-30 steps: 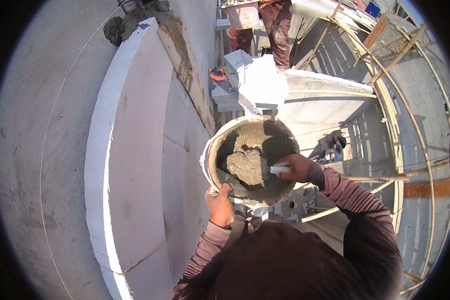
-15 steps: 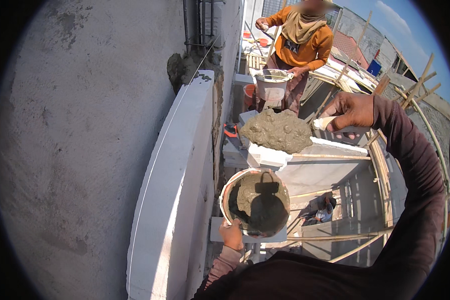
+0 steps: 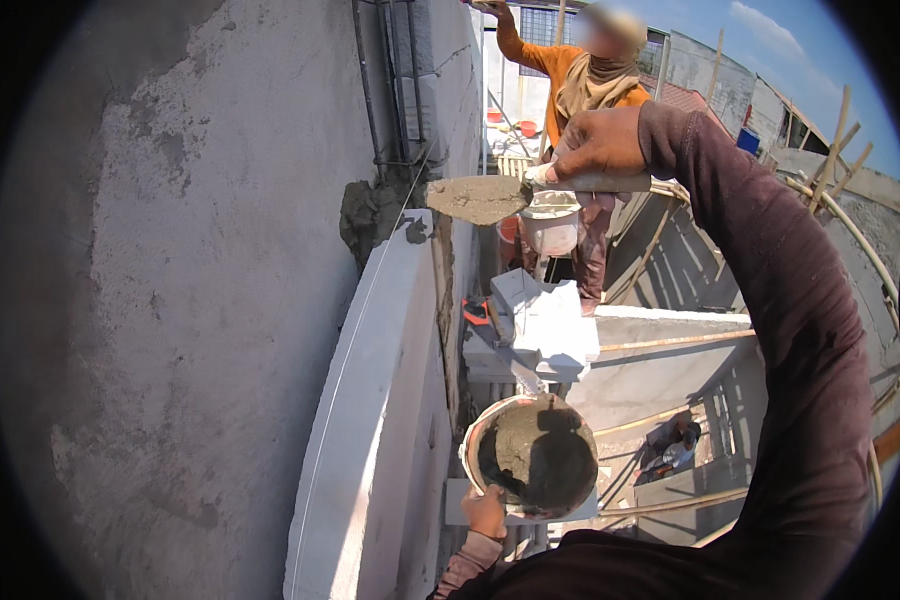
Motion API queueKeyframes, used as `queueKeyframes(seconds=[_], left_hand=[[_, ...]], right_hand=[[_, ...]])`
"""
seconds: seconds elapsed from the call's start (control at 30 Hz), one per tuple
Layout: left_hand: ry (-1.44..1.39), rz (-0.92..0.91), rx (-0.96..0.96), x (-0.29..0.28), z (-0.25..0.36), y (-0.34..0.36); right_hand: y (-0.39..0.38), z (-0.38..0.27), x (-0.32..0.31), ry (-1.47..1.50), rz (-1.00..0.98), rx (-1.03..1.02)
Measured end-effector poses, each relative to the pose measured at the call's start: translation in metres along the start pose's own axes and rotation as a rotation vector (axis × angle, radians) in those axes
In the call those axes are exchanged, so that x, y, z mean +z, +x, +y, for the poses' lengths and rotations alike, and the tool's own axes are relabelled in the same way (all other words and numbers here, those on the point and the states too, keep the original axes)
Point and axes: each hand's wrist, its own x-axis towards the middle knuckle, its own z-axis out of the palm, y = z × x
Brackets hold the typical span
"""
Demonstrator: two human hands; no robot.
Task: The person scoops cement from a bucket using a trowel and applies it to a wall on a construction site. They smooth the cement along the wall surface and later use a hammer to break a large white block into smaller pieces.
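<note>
My right hand is closed round the handle of a trowel, held out at the end of my raised arm. Grey mortar covers the blade, whose tip points left toward a rough mortar patch at the end of the white block wall. Lower down, my left hand grips the near rim of a bucket partly filled with wet mortar. The bucket appears to rest on a pale board or block.
A taut string runs along the block wall beside a plastered wall. Metal rods stand above the mortar patch. White blocks and an orange-handled tool lie ahead. A co-worker stands beyond; another person is far below.
My right hand has swung left and up with the trowel, and the thick mortar heap on its blade now looks much thinner. My left hand stays on the bucket. The co-worker's arm has risen.
</note>
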Motion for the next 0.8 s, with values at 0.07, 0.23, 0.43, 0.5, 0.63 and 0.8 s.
queueKeyframes(seconds=[0.07, 0.23, 0.43, 0.5, 0.63, 0.8], left_hand=[[0.027, 0.003, 0.010, 0.002, 0.006, 0.000], [-0.051, 0.055, -0.009, 0.003, 0.014, -0.008], [0.034, -0.082, 0.036, 0.013, 0.010, -0.019], [0.114, -0.133, 0.073, 0.017, 0.017, -0.020], [0.204, -0.192, 0.140, 0.026, 0.013, -0.034], [0.244, -0.195, 0.147, 0.019, 0.005, -0.032]], right_hand=[[-0.020, 0.043, 0.025, 0.148, -0.020, -0.019], [-0.084, 0.125, 0.177, 0.699, -0.075, -0.116], [-0.123, 0.177, 0.403, 0.134, 0.024, 0.058], [-0.102, 0.163, 0.459, 0.062, 0.003, 0.244], [-0.105, 0.138, 0.540, -0.280, 0.162, 0.058], [-0.131, 0.151, 0.525, -0.289, 0.189, -0.080]])
